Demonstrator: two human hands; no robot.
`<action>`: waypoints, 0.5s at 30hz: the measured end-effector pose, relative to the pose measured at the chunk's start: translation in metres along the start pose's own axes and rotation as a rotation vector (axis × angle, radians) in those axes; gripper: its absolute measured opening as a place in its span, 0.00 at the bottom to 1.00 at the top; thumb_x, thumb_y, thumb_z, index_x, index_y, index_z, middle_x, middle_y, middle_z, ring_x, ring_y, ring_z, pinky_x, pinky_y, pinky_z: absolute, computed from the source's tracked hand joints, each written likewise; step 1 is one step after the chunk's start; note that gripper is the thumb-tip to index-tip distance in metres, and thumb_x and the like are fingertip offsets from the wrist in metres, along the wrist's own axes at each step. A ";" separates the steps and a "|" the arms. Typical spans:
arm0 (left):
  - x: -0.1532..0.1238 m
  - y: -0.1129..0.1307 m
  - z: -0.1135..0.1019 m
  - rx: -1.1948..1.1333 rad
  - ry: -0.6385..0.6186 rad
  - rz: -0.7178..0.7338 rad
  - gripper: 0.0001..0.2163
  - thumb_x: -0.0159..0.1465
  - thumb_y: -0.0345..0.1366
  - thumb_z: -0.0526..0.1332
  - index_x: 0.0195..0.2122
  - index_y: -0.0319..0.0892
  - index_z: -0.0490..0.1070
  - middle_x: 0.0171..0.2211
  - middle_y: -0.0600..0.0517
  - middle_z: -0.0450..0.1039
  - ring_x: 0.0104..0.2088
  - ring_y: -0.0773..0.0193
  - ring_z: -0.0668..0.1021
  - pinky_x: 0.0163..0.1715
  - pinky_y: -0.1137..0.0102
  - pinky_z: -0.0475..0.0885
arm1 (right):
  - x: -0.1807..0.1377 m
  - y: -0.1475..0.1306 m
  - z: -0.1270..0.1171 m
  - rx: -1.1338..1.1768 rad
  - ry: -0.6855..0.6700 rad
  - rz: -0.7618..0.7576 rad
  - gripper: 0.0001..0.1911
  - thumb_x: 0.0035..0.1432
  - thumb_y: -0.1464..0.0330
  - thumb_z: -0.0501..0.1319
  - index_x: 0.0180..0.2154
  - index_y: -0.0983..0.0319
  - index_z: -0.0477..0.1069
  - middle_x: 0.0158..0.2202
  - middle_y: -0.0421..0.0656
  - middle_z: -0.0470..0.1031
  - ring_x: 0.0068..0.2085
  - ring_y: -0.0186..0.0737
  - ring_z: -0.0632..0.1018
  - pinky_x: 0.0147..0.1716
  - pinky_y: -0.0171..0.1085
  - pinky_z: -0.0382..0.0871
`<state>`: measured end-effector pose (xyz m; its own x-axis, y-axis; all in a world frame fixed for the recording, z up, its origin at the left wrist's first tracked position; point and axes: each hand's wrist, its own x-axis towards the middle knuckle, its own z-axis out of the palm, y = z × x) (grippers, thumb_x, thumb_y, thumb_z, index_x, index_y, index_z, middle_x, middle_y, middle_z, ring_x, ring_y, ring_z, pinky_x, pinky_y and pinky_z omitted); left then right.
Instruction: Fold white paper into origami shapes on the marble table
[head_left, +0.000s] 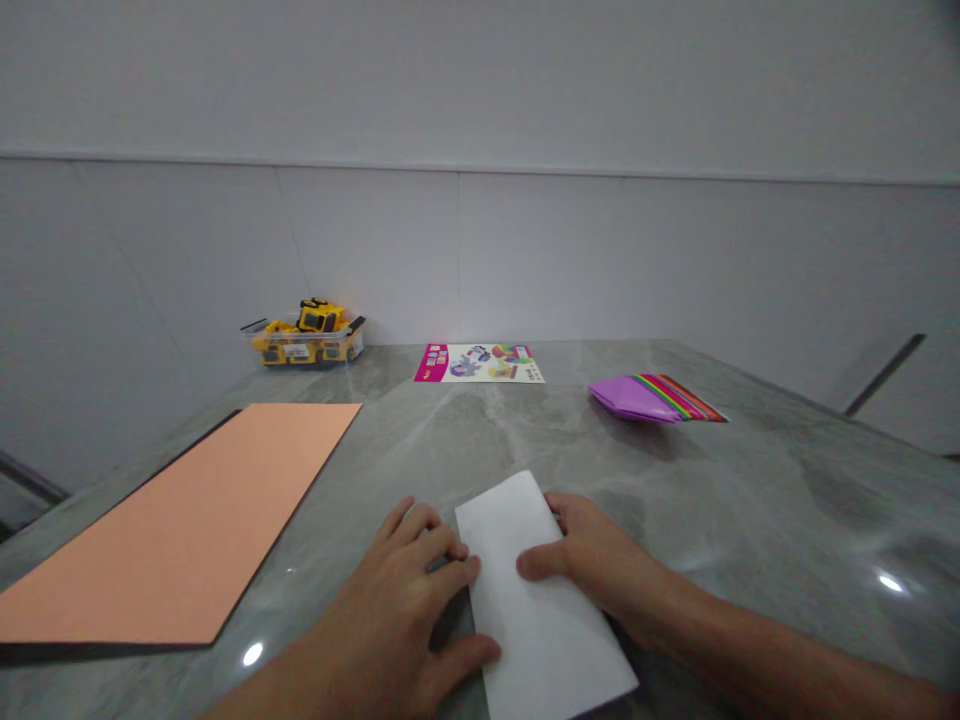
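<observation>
A folded sheet of white paper (536, 600) lies at a slant in front of me, near the table's front edge. My right hand (589, 555) grips its right edge, thumb on the top face and fingers tucked beneath. On the other side, my left hand (420, 600) rests against the left edge. Its thumb tip and index fingertip touch the paper with a gap between them, and the other fingers are loosely bent. What lies under the paper is hidden.
Large orange sheets (202, 520) lie at left on the grey marbled table (405, 440). Behind stand a clear plastic box (330, 345) with yellow toy vehicles and a printed booklet (480, 363). A purple packet with rainbow stripes (645, 398) lies at right. A white wall (525, 250) closes the back.
</observation>
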<state>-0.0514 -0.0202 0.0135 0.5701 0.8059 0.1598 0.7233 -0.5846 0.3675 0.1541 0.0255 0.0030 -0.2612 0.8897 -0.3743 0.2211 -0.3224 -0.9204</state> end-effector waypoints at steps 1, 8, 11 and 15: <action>0.000 -0.002 0.001 -0.028 0.019 0.000 0.15 0.57 0.43 0.64 0.44 0.45 0.73 0.42 0.48 0.72 0.46 0.52 0.67 0.50 0.53 0.60 | 0.000 0.001 0.000 0.006 -0.003 -0.004 0.26 0.36 0.76 0.63 0.43 0.65 0.69 0.38 0.47 0.78 0.34 0.46 0.78 0.31 0.40 0.71; 0.008 -0.022 0.005 -0.459 0.306 -0.442 0.13 0.63 0.43 0.56 0.39 0.40 0.72 0.33 0.48 0.75 0.33 0.60 0.73 0.35 0.65 0.67 | -0.001 -0.004 -0.004 0.201 -0.093 -0.101 0.23 0.41 0.74 0.62 0.44 0.65 0.68 0.38 0.48 0.78 0.31 0.42 0.78 0.28 0.37 0.70; 0.011 -0.026 0.005 -0.775 0.262 -0.475 0.15 0.64 0.46 0.55 0.34 0.38 0.73 0.28 0.50 0.74 0.27 0.65 0.71 0.28 0.70 0.64 | -0.004 -0.008 -0.004 0.286 -0.141 -0.150 0.24 0.43 0.73 0.63 0.46 0.66 0.67 0.39 0.49 0.78 0.32 0.42 0.78 0.30 0.38 0.71; 0.011 -0.022 0.008 -1.118 0.160 -0.362 0.17 0.62 0.47 0.57 0.27 0.37 0.71 0.23 0.52 0.70 0.21 0.70 0.67 0.23 0.74 0.60 | -0.006 -0.008 -0.003 0.348 -0.240 -0.216 0.26 0.44 0.72 0.66 0.48 0.65 0.66 0.40 0.49 0.77 0.34 0.44 0.79 0.33 0.40 0.71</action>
<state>-0.0579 0.0006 0.0001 0.2899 0.9564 -0.0345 0.0450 0.0223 0.9987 0.1565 0.0238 0.0131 -0.4856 0.8617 -0.1475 -0.1793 -0.2633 -0.9479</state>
